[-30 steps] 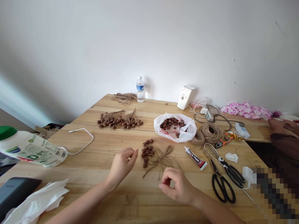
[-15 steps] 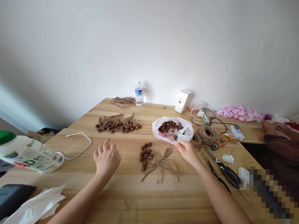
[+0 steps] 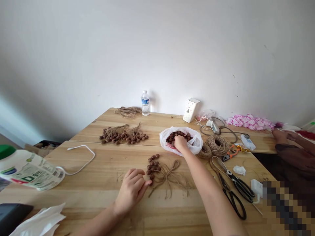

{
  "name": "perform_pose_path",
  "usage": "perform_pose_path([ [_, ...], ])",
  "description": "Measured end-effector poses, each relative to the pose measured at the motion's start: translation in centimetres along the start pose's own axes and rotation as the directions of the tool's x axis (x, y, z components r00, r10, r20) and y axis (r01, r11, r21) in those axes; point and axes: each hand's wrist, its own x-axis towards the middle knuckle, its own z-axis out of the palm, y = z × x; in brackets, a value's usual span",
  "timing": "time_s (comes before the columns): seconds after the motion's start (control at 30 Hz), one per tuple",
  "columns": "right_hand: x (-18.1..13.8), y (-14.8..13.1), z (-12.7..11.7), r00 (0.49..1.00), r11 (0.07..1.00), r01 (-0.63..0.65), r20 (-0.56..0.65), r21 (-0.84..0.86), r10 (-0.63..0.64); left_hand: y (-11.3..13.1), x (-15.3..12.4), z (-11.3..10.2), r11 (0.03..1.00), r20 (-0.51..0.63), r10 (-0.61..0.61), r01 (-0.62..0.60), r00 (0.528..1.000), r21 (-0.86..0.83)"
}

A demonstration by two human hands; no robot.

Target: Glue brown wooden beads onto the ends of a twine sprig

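Note:
My right hand point(image 3: 180, 143) reaches down into a white plastic bag point(image 3: 196, 148) of round brown nuts point(image 3: 180, 133), its fingertips hidden among them. My left hand point(image 3: 133, 186) hovers low over the table, fingers loosely curled and thumb apart, with nothing visible in it. Just beyond its thumb lies a small pile of brown nuts point(image 3: 154, 165). Beside that pile, a knotted bundle of twine point(image 3: 168, 175) rests with a loop at the top and loose strands spread out.
Nut bunches on twine point(image 3: 123, 134) lie farther back, near a water bottle point(image 3: 145, 103). To the right are twine rolls point(image 3: 218, 145), pliers point(image 3: 230, 153) and black-handled scissors point(image 3: 240, 186). A large white bottle point(image 3: 31, 168) stands left. Another person's hands point(image 3: 286, 135) are at far right.
My right hand has moved from the bag's near rim into the nuts inside. My left hand has come right and nearer to me, beside the small nut pile.

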Motion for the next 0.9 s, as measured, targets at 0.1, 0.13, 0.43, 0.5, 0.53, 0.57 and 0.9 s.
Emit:
perform_pose_path([
  [0.1,-1.6,-0.2,-1.7,0.998,0.998,0.054,-0.023,0.026,-0.054,0.7,0.1,-0.6,0.981,0.054,-0.069,0.077,0.996,-0.179],
  [0.13,-2.8,-0.3,-2.3,0.995,0.995,0.095,-0.028,0.042,-0.093,1.1,0.0,-0.6,0.956,0.075,-0.12,0.135,0.99,-0.261],
  [0.43,-22.9,-2.7,0.6,0.738,0.737,0.575,0.163,0.354,-0.654,6.4,-3.0,3.4,0.284,0.688,-0.302,0.751,0.66,-0.596],
  [0.5,-24.6,-2.9,2.5,0.751,0.746,0.59,0.13,0.309,-0.648,6.9,-3.2,3.9,0.266,0.705,-0.27,0.754,0.656,-0.601],
  [0.53,-24.9,-2.9,3.4,0.74,0.732,0.616,0.105,0.289,-0.664,6.9,-3.2,3.9,0.266,0.714,-0.275,0.765,0.643,-0.587],
  [0.57,-25.1,-2.9,4.2,0.728,0.719,0.64,0.084,0.271,-0.68,6.8,-3.2,3.9,0.276,0.721,-0.283,0.774,0.633,-0.57],
  [0.9,-19.3,-1.3,-0.5,0.83,0.81,0.556,-0.174,0.187,-0.53,4.9,-3.9,4.8,0.323,0.688,-0.233,0.722,0.687,-0.612],
])
